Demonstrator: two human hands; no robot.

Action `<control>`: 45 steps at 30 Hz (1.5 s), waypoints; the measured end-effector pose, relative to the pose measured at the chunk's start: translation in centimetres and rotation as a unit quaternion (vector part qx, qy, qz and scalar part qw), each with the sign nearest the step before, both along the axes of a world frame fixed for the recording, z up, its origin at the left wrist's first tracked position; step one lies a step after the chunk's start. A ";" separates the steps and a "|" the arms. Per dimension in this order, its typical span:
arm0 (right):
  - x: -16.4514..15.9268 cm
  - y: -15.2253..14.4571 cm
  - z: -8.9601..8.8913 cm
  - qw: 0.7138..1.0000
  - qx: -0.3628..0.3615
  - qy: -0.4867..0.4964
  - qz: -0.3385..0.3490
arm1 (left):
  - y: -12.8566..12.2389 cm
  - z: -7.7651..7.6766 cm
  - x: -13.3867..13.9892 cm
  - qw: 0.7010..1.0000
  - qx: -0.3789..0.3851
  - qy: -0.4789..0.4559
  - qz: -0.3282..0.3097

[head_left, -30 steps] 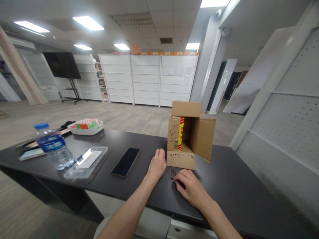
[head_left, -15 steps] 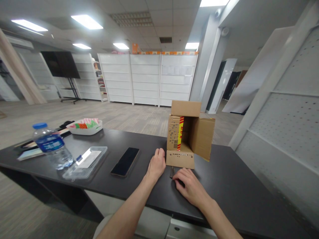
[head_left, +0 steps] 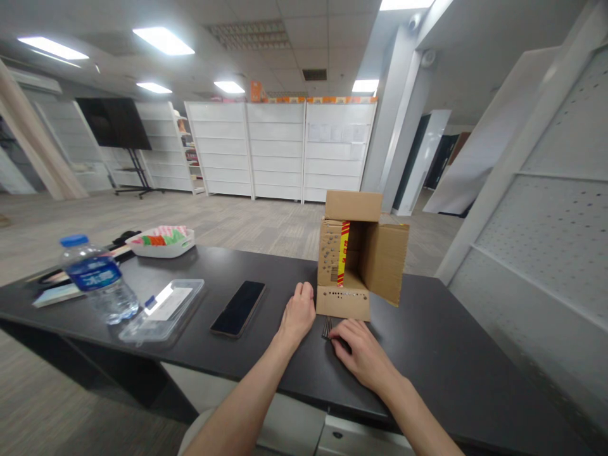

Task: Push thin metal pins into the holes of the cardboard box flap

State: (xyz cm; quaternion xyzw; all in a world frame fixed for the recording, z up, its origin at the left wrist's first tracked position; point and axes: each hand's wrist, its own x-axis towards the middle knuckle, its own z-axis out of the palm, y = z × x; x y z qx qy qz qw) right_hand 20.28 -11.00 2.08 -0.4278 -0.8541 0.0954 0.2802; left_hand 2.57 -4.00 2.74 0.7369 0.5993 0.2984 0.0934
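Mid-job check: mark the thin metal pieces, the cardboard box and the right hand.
Thin metal pieces (head_left: 327,328): head view, middle of the bunch.
Cardboard box (head_left: 387,263): head view, its open right-hand flap.
Right hand (head_left: 360,350): head view, back of the hand.

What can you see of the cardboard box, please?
The brown cardboard box stands on the dark table, its opening facing the viewer. Upper, right and lower flaps are spread outward. A yellow strip with red markings runs down the spotted left panel. The left hand is close beside it; contact is unclear.
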 end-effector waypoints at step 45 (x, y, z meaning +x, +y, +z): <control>0.7 6.9 -1.0 0.952 0.163 0.014 -0.258 | -0.1 0.1 0.0 1.000 0.004 -0.007 -0.004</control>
